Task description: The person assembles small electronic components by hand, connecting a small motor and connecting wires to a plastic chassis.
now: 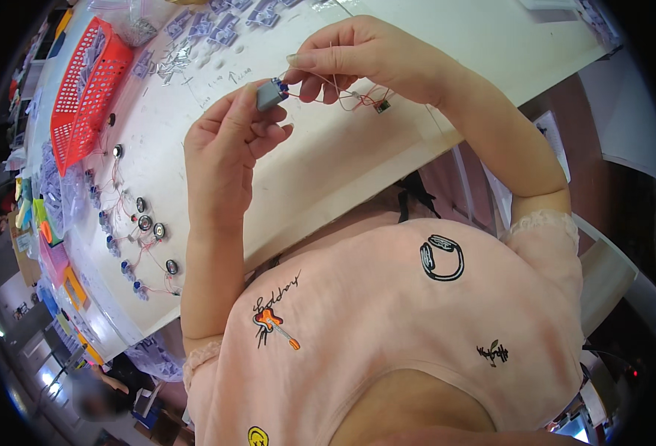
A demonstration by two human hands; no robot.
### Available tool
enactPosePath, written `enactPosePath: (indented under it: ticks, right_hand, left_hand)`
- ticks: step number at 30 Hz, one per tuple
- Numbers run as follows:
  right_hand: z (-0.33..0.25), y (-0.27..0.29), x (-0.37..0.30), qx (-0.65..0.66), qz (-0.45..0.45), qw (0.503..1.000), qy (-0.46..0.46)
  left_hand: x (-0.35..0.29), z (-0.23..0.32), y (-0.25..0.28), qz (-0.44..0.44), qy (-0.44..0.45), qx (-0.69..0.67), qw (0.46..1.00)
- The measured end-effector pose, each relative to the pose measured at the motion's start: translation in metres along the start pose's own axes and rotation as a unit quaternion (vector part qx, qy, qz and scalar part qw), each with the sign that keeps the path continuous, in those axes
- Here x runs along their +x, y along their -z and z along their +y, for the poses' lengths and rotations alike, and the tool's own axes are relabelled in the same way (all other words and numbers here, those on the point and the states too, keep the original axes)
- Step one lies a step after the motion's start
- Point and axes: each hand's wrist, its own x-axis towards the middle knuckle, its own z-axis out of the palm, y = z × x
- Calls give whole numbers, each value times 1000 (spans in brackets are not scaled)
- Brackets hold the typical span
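My left hand [228,141] pinches a small grey block-shaped part [270,95] between thumb and fingers. A blue piece [280,85] sits at the part's upper right end, where thin wires come out. Close beside it, my right hand [346,59] has thumb and index finger pinched on a thin wire [314,72]. More red and pale wires [358,99] run below the right hand to a small dark circuit board [382,106]. The exact spot where the right fingertips meet the wire is too small to make out. Both hands are above the white table [328,163].
A red perforated basket [83,97] stands at the left, with a clear bag of small parts [136,28] behind it. Blue-grey plastic pieces [220,30] and metal pins [172,65] lie at the back. Several wired round speakers [145,222] lie along the left edge.
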Motion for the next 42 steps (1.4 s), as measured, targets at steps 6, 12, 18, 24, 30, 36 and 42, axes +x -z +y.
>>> enactPosePath:
  ticks: [6,12,18,24,30,36,42]
  right_hand:
    - [3,7,-3,67,-55,995,-57]
    - [17,10,-2,109,-51,992,-38]
    - [15,10,2,58,-60,996,-30]
    - [4,2,-10,17,-4,997,-75]
    - [-13,-4,-18,12,-2,997,-76]
    - [-5,19,-19,21,73,995,67]
    - [-18,59,-32,200,180,940,209]
  left_hand:
    - [-1,0,-6,8,-9,9,1000]
    - [-3,-2,-14,31,-74,89,993]
    - [-1,-3,-16,45,-87,119,988]
    - [-1,-5,-15,11,-70,100,992]
    - [0,-3,-17,9,-62,114,991]
    - [46,9,11,72,-188,324,924]
    - [109,12,57,128,-253,614,737]
